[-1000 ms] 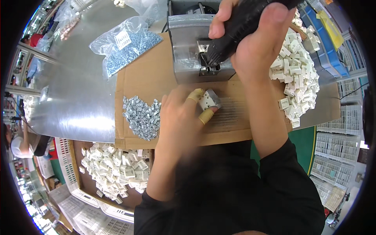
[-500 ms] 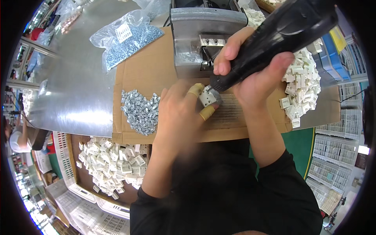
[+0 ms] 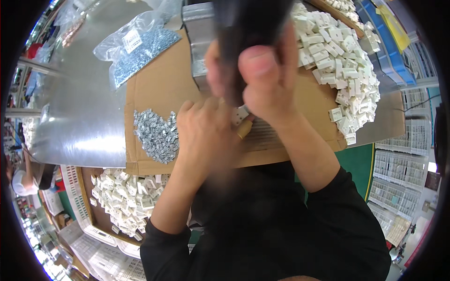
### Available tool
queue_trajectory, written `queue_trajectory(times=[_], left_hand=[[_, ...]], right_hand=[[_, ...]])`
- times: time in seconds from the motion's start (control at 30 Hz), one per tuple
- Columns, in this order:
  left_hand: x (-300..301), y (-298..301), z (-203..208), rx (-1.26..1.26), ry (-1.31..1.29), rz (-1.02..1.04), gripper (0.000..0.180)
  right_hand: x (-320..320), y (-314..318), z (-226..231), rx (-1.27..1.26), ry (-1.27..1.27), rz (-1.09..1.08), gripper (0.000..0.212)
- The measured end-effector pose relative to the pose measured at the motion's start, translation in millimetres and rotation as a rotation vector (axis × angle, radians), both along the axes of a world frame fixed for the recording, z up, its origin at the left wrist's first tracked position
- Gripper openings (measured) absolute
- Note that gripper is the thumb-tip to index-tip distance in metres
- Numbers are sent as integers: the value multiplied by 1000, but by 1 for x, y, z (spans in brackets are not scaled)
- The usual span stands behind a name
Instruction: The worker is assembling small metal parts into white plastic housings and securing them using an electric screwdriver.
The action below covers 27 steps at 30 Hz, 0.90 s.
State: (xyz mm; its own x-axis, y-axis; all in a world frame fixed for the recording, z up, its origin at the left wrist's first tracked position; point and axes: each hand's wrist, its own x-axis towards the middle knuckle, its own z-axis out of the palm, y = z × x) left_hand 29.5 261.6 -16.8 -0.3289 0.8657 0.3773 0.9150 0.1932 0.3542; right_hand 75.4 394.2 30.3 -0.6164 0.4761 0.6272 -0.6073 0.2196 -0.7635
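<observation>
Fingers (image 3: 244, 129) of the left hand (image 3: 202, 129), one in a yellow cover, hold a partly hidden white block (image 3: 240, 114) near the centre of the frame, above a sheet of cardboard (image 3: 150, 90) on the metal counter (image 3: 86, 119). Fingers of the right hand (image 3: 269, 91), upper centre, are wrapped around a blurred black tool (image 3: 248, 25); its lower end overlaps the block's edge, contact indeterminable. Small grey metal pieces (image 3: 157, 136) lie left of the left hand; a plastic bag (image 3: 152, 51), upper left; a white-block heap (image 3: 344, 70), upper right.
</observation>
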Motion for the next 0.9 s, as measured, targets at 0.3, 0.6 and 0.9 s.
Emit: queue_trajectory(times=[0.3, 0.6, 0.9], left_hand=[[27, 6, 6, 15, 52, 166, 35], [8, -54, 14, 291, 128, 238, 42], [9, -224, 4, -370, 175, 1014, 34]], right_hand=[[-6, -1, 2, 18, 5, 79, 62], [73, 53, 10, 95, -148, -329, 37], [96, 108, -23, 819, -756, -578, 18]])
